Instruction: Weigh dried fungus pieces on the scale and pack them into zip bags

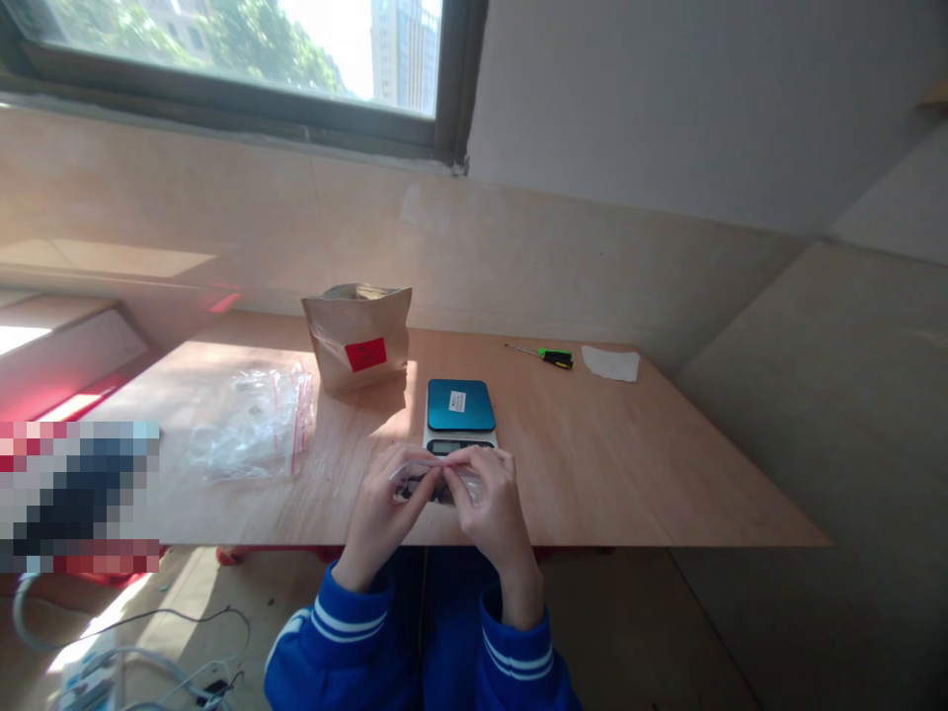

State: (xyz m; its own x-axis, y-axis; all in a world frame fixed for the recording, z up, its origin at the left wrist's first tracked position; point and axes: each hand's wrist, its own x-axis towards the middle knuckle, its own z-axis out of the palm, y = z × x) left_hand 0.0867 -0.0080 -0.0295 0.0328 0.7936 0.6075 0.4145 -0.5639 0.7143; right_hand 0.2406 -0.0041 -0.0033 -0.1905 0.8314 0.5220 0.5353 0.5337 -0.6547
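Observation:
Both hands pinch the top edge of a small clear zip bag [409, 484] with dark contents I cannot make out. My left hand [391, 504] grips its left side, thumb and fingers pressed together near the middle of the edge. From the other side my right hand [485, 494] does the same, fingertips close to the left ones. Just beyond the fingers lies a digital kitchen scale [460, 407] with a blue plate and a small white label. The hands cover the front of the scale, and part of its display shows above them.
A brown paper pouch [359, 336] with a red label stands behind left. Clear plastic bags with red strips [256, 425] are heaped at left. Toward the back right lie a green-and-black screwdriver [555, 357] and a white paper piece [611, 362]. Cables [170, 662] run on the floor.

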